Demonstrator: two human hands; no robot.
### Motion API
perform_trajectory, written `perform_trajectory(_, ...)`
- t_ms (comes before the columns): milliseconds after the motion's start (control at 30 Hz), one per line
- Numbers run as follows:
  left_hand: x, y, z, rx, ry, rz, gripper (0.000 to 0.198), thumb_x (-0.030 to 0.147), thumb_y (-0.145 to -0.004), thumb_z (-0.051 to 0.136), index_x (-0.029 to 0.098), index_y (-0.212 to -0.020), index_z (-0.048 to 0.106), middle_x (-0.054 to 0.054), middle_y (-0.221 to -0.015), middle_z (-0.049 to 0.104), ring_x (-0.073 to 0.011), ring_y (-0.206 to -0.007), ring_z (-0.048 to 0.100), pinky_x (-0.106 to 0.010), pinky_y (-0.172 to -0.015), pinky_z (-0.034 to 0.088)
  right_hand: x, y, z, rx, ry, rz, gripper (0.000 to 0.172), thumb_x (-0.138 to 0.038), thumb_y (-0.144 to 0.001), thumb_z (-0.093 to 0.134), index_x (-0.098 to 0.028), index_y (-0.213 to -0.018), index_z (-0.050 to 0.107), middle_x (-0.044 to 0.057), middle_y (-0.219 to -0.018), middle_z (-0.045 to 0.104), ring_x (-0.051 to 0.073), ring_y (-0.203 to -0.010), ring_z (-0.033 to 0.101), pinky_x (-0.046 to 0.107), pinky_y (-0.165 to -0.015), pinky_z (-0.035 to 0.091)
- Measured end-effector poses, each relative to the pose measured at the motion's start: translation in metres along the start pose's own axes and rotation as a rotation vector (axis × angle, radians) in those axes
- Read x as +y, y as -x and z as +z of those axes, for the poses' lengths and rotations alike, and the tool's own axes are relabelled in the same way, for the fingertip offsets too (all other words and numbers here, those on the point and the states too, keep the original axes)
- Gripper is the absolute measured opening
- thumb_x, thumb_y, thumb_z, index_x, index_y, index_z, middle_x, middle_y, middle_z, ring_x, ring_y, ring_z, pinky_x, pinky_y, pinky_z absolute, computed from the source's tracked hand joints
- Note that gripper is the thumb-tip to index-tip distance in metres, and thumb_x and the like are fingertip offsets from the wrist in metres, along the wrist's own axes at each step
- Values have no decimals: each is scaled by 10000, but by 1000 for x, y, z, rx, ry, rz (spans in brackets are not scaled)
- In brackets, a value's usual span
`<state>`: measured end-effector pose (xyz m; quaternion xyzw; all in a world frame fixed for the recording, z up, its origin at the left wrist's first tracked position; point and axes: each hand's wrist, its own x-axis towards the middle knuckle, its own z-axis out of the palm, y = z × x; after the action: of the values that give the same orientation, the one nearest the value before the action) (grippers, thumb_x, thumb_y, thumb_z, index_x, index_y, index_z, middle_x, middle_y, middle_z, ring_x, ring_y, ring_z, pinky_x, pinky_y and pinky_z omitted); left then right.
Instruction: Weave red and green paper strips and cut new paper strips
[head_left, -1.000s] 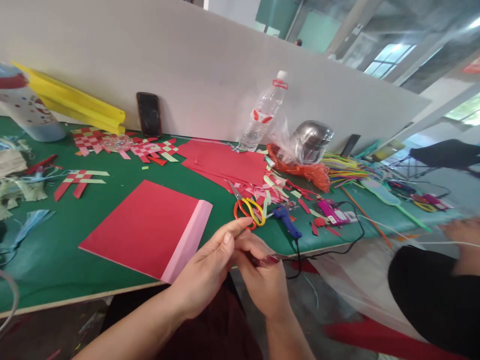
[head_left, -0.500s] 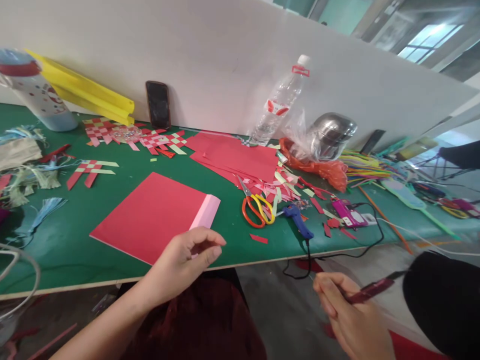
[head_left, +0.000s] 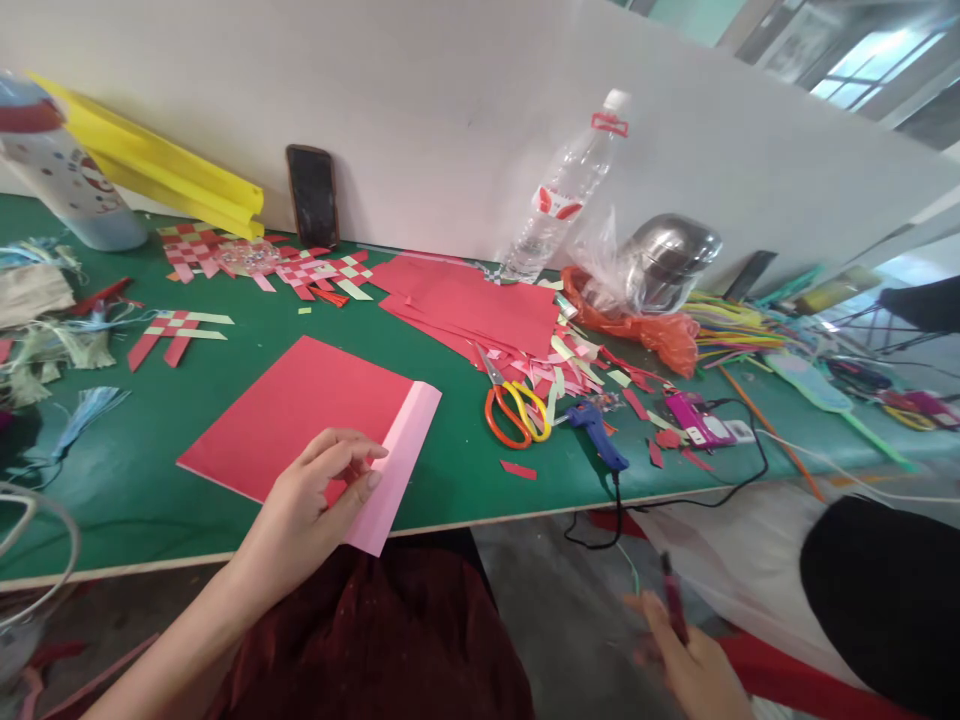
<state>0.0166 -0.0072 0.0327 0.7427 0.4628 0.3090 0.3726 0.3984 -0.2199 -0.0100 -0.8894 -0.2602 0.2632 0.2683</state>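
Note:
A sheet of red paper (head_left: 292,400) lies on the green table, its right edge turned over as a pink strip (head_left: 405,445). My left hand (head_left: 311,500) rests over the near side of the sheet, fingers loosely curled, with thumb and forefinger apart beside the strip. Below the table edge on the right, my right hand (head_left: 694,655) is closed around a slim dark red pen-like tool (head_left: 674,600); its fingers are blurred. Scissors (head_left: 517,410) with orange and yellow handles lie right of the sheet, near a blue glue gun (head_left: 598,435).
Red sheets (head_left: 480,305) and paper scraps (head_left: 577,370) lie behind the scissors. A plastic bottle (head_left: 566,190), a phone (head_left: 313,195) and a metal container (head_left: 667,260) stand near the wall. A black cord (head_left: 701,500) hangs over the edge. Someone's dark-clothed part (head_left: 877,600) is at right.
My left hand has moved left and back over the sheet, uncovering more of the pink strip. My right hand has dropped lower, and its tool now points upward.

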Motion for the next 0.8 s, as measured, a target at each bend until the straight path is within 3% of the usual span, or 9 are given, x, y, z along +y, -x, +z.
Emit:
perform_trajectory(100,5,-1,6,14,-35,40,200,311,-928,507,246,-1066,636,-64,-1105,598,-166,-851,624,-304,-796,537,-42,8,13,-10,-202,-147,662,-731,-752,550,-168,-1068,694,35,-640,649,122,-407,438,272,-416,342)
perform_trajectory(133,7,-1,9,9,-54,55,209,305,-929,501,247,-1080,634,-69,-1123,596,-166,-848,629,-307,-789,546,-58,7,18,14,-195,-204,666,-724,-754,557,-159,-1082,683,10,-599,611,112,-396,412,262,-404,319)
perform_trajectory(200,8,1,12,-1,-111,91,234,301,-934,490,252,-1114,631,-80,-1174,593,-182,-906,646,-316,-800,559,-89,-1,27,56,-46,-323,602,-684,-773,564,-172,-1065,687,-9,-563,579,139,-459,501,269,-470,401)
perform_trajectory(333,-4,7,11,-56,-312,248,293,250,-931,491,262,-1192,624,-86,-1297,593,-243,-1144,610,-394,-956,531,-123,-29,47,123,187,-494,473,-606,-742,590,-203,-972,680,48,-768,684,199,-652,623,316,-631,477)
perform_trajectory(467,-25,13,6,-158,-440,439,378,145,-912,471,255,-1231,639,-62,-1396,578,-256,-1310,513,-442,-1084,449,-124,-43,64,112,253,-522,300,-521,-735,577,-226,-763,617,81,-782,689,240,-716,638,344,-667,458)
perform_trajectory(567,-35,14,5,-204,-488,494,447,90,-895,441,260,-1258,638,-57,-1421,564,-255,-1319,515,-475,-1113,414,-119,-43,67,130,280,-521,272,-490,-779,497,-236,-747,587,101,-791,692,252,-726,644,345,-659,451)
perform_trajectory(800,-43,11,4,-309,-540,487,487,161,-927,491,292,-1396,511,-23,-1432,554,-250,-1373,452,-497,-1186,271,-100,-30,38,237,241,-448,406,-560,-856,408,-221,-793,623,69,-623,665,250,-611,642,313,-551,454)
